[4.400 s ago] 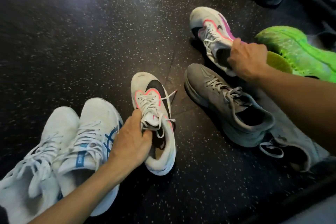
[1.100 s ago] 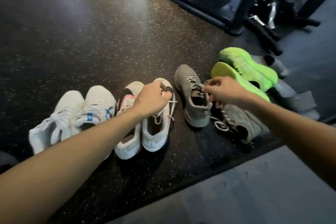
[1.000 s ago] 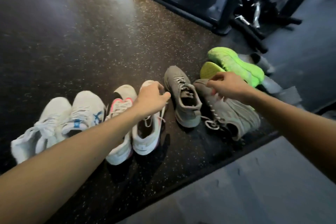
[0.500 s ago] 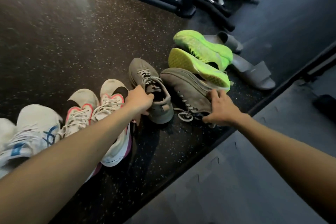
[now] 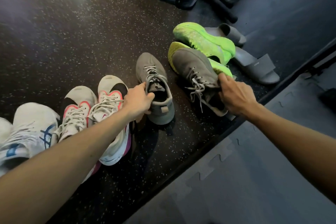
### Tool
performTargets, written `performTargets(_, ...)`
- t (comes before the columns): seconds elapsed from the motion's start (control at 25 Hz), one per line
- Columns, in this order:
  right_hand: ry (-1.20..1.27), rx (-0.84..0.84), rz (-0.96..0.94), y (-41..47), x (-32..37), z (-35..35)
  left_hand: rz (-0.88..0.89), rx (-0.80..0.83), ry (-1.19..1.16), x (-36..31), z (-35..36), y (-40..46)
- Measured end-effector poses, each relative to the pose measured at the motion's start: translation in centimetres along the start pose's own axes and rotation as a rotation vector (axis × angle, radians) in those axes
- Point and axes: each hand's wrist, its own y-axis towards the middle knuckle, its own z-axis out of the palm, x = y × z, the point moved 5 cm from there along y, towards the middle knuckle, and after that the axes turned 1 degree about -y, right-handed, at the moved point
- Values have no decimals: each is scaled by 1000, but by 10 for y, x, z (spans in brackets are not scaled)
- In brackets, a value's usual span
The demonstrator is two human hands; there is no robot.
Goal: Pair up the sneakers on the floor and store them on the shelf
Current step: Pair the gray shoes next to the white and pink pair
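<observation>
Grey sneakers in both hands

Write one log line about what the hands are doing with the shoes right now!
left hand grips upright grey sneaker at collar | right hand grips tilted grey sneaker | both on floor | shelf not seen

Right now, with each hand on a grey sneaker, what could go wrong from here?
Two risks. The right hand grips the right grey sneaker, which lies tilted over a lime-green sneaker; lifting it may drag or flip the green one. Its loose laces trail and could snag. The left hand holds the left grey sneaker only at the collar, close to the white and pink pair, so a swing might knock that pair apart.
</observation>
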Motion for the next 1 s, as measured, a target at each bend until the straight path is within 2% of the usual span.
performTargets(0.2, 174, -90, 99, 3, -17, -29, 26, 100, -73, -13, 18, -2)
performTargets(0.48, 361, -239, 222, 5, -35, -75, 42, 254, -21, -42, 53, -5)
performTargets(0.64, 488, -300, 246, 5, -17, -96, -88, 397, -225, -48, 48, -11)
performTargets(0.68, 513, -314, 228, 6, -9, -100, -99, 348, -254, -48, 38, -9)
performTargets(0.76, 560, -337, 183, 9, 11, -105, -86, 119, -368, -49, 6, -7)
performTargets(0.84, 603, -340, 138, 14, 31, -107, 2, -64, -535, -63, -29, -11)
performTargets(0.92, 622, -317, 88, 19, 56, -107, 134, -51, -647, -84, -61, -22)
performTargets(1.0, 624, -296, 38, 23, 78, -108, 213, 50, -574, -100, -82, -32)
